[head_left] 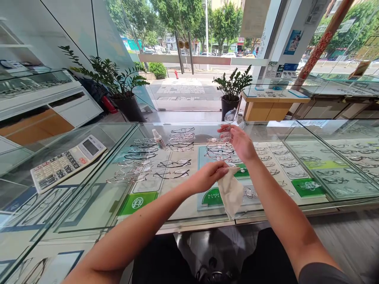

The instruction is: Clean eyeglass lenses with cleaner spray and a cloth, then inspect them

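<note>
My left hand [217,172] pinches a cream cleaning cloth [231,193], which hangs down over the front of the glass counter. Just beyond it on the right, my right hand [240,142] is raised with its fingers curled round a pair of thin-framed eyeglasses [230,116]. One lens stands above the fingers; the lower part of the glasses is partly hidden by the hand and blends with the frames behind. On the counter past my hands, several eyeglasses [219,151] lie in a stacked row.
More eyeglasses [172,162] lie in rows on the glass counter [183,221] to the left, beside a small white spray bottle [158,139]. A large calculator [68,162] rests at far left. Potted plants [231,88] stand beyond the counter, before the glass doors.
</note>
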`<state>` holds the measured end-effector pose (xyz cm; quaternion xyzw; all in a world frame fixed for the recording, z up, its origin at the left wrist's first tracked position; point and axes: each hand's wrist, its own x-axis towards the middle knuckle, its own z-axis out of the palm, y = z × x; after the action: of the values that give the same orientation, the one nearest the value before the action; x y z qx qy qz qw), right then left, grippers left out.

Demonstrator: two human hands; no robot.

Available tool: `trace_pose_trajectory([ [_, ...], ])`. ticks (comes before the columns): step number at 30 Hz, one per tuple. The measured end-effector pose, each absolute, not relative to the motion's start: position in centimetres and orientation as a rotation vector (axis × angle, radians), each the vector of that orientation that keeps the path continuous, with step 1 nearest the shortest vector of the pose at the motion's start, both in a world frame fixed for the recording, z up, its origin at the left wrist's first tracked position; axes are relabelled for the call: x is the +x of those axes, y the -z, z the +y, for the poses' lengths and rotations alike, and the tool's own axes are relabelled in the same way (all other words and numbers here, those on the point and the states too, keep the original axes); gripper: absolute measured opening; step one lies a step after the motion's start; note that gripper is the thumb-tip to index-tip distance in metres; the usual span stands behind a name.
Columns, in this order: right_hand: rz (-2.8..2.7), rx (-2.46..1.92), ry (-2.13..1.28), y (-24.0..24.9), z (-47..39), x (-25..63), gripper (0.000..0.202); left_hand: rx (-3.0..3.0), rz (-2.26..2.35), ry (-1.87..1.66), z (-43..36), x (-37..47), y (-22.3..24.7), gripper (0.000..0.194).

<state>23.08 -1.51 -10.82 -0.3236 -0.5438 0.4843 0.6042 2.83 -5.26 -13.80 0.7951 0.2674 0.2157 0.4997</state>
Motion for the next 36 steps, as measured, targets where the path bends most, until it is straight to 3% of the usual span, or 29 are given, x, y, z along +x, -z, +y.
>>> trace_pose_trajectory([
  [6,-1.269,-0.751,-1.087,10.9,-1.3,23.5,0.035,1.536,0.504,-0.541,-2.8,0.9,12.0,0.045],
  [17,-1.421,-0.656,-1.206,10.2,-2.8,22.6,0.032,1.221,0.577,-1.133,0.4,-2.9,9.2,0.054],
  [27,-1.651,-0.582,-1.397,11.0,-3.9,20.8,0.031,1.084,0.613,-1.253,1.3,-2.3,10.1,0.059],
  [36,-1.638,-0.688,-1.356,12.0,-3.7,19.4,0.036,1.1,0.578,-1.222,0.6,-1.9,10.1,0.061],
])
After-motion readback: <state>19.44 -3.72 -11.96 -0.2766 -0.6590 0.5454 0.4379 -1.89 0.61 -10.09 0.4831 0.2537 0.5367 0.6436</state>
